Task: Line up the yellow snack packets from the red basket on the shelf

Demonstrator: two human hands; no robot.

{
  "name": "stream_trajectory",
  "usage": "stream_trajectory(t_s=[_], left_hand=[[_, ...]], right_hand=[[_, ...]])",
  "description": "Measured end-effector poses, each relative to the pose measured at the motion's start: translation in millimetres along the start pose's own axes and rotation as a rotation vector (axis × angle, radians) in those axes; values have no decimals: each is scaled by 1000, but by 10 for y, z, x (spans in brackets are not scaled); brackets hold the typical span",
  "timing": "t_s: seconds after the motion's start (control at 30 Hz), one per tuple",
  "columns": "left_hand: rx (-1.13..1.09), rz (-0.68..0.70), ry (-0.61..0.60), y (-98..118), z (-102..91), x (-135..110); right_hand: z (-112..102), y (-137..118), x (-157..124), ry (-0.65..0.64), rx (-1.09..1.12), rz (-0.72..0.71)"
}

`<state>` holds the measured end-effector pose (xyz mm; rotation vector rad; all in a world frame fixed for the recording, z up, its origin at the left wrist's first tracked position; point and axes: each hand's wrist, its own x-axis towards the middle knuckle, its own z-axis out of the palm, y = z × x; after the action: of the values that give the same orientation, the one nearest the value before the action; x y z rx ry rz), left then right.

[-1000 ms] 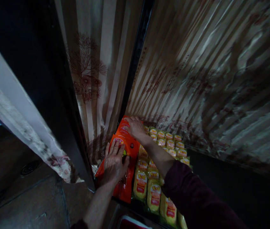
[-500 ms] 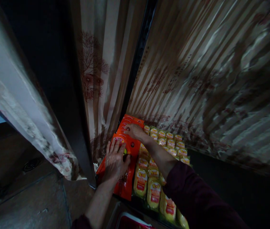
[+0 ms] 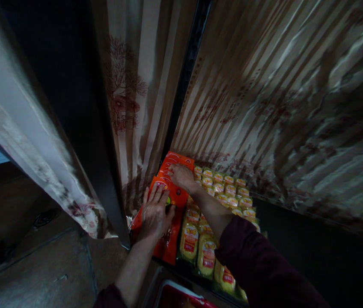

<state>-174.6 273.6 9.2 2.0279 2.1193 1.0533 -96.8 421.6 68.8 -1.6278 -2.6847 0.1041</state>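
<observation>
My left hand [image 3: 155, 214] lies flat on the front orange snack bag [image 3: 170, 246], fingers spread and pointing away from me. Behind it, my right hand [image 3: 182, 176] reaches in over the packs, its fingers bent against the bag's upper edge; the fingertips are partly hidden. More orange bags [image 3: 183, 160] stand in an overlapping row at the back. Right beside them are rows of yellow individually wrapped cakes [image 3: 206, 252] with red and white labels, partly covered by my right forearm.
Striped, printed curtains [image 3: 233, 124] hang behind and to the left. A dark metal post [image 3: 112, 188] rises close to my left arm. Below the goods sits a container with a red and white rim [image 3: 181, 291]. A dark shelf surface [image 3: 290, 231] extends to the right.
My right hand has shifted slightly right and its fingers are drawn closer together. My left hand stays pressed on the front orange bag. The view has tilted very slightly.
</observation>
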Motion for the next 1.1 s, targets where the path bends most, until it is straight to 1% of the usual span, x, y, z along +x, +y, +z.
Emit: stream_trajectory(t_s=[0.1, 0.17, 0.2, 0.27, 0.33, 0.4, 0.6, 0.73, 0.87, 1.03, 1.1], left_hand=[[12, 8, 2, 2, 2, -11], [28, 3, 22, 8, 2, -22], [35, 0, 30, 12, 2, -29], [47, -6, 38, 20, 0, -39], [55, -9, 40, 29, -1, -45], [58, -13, 39, 39, -2, -45], [74, -32, -42, 36, 4, -47], [86, -43, -67, 8, 0, -56], [85, -56, -84, -8, -19, -65], [80, -52, -69, -16, -10, -68], [81, -40, -58, -21, 0, -69]], right_hand=[[-84, -28, -64, 74, -2, -1], [-150, -60, -119, 126, 12, -32], [-174, -78, -145, 124, 29, -53], [-188, -109, -187, 64, 68, -86], [-164, -127, -208, 9, 91, -83], [-128, -129, -205, 5, 109, -69], [-65, -113, -115, -61, 208, -29], [6, -118, -84, -20, 199, -23], [68, -108, -81, 24, 208, 21], [40, -105, -96, 36, 200, -8], [11, -98, -126, 68, 197, -24]])
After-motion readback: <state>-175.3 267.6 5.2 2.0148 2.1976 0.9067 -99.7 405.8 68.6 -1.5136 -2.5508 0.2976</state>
